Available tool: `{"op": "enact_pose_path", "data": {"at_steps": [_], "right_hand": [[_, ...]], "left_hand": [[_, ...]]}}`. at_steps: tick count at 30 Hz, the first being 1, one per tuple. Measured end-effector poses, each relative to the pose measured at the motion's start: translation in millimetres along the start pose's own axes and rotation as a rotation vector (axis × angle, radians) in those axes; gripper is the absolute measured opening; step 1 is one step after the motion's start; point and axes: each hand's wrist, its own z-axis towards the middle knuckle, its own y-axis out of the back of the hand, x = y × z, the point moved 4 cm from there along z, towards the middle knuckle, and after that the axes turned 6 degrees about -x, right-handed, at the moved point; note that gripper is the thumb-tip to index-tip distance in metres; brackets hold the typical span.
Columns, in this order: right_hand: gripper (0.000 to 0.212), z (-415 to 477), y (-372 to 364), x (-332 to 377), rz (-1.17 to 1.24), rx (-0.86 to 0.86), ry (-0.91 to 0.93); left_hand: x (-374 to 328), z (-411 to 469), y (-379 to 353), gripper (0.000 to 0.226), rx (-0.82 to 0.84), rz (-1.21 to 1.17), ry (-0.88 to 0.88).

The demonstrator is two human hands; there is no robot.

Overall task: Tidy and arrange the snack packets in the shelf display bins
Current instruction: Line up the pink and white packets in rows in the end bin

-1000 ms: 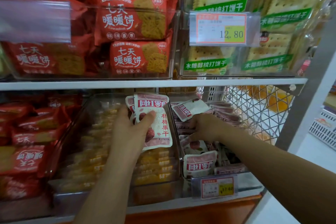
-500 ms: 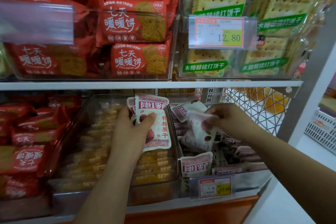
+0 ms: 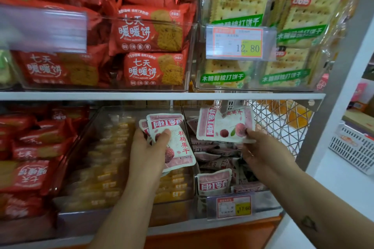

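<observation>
Snack packets (image 3: 214, 182) in bin (image 3: 268, 198), two-packet stack (image 3: 178, 147) gripped by left hand (image 3: 149, 151), one packet (image 3: 222, 125) pinched by right hand (image 3: 263, 153)

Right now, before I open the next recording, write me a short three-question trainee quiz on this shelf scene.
1. True or false: the left grip and the right grip both hold pink packets.
2. The print on the right grip's packet runs: A upright, B sideways, C upside down.
3. Fill in: the upper price tag reads ___.
Key: 1 true; 2 B; 3 12.80.
</observation>
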Motion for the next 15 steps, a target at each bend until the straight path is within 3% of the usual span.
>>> {"op": "enact_pose_path", "data": {"at_steps": [3,6,9,11,15], "right_hand": [[0.019,-9,-11,-7,0.096,-0.010,-0.008],[0.020,-28,-27,-21,0.063,0.105,0.015],[0.054,-38,-35,-33,-0.131,0.236,0.089],[0.065,-40,-39,-34,-0.265,0.325,0.117],[0.046,-41,-42,-34,-0.489,0.408,0.172]], "left_hand": [[2,-4,-2,0.029,-0.015,-0.011,-0.014],[2,-4,-1,0.033,-0.037,-0.045,-0.006],[4,-1,3,0.035,-0.075,-0.118,0.095],[6,1,4,0.034,-0.099,-0.160,0.149],[5,-1,2,0.033,-0.099,-0.165,0.164]]}}
